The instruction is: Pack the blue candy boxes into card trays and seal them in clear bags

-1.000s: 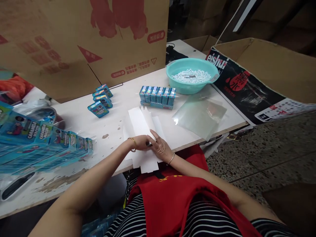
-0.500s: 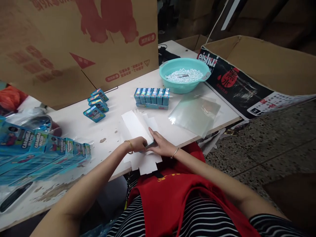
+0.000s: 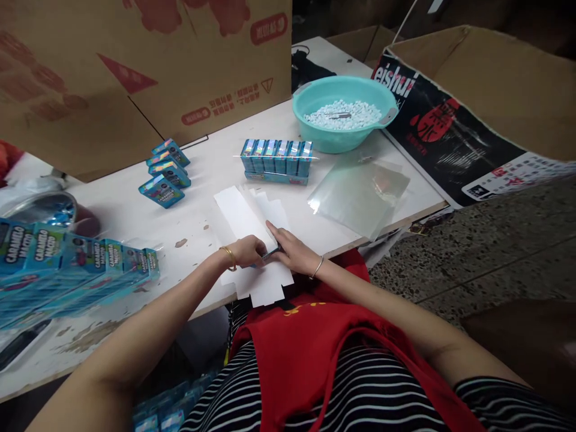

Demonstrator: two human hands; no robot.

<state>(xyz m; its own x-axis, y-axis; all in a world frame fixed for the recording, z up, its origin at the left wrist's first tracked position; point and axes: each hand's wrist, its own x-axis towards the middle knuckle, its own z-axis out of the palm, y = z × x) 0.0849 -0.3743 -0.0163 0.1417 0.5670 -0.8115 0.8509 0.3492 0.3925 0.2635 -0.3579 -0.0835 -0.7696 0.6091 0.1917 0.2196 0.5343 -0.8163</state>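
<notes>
My left hand and my right hand meet over a stack of flat white card blanks at the table's near edge. Together they pinch the lifted edge of the top blank, whose underside shows bluish-grey. My left fingers are curled on it. My right index finger lies stretched out along the white sheet. The lower end of the stack hangs over the table edge above my red apron.
Behind the blanks stands a wrapped row of small blue boxes, with loose blue boxes further left. A teal basin of white pellets, clear plastic sheets, flat blue cartons and a large cardboard box surround them.
The camera has tilted down and shifted a little. My hands have stayed on the blanks, and the top blank's edge is now lifted between them.
</notes>
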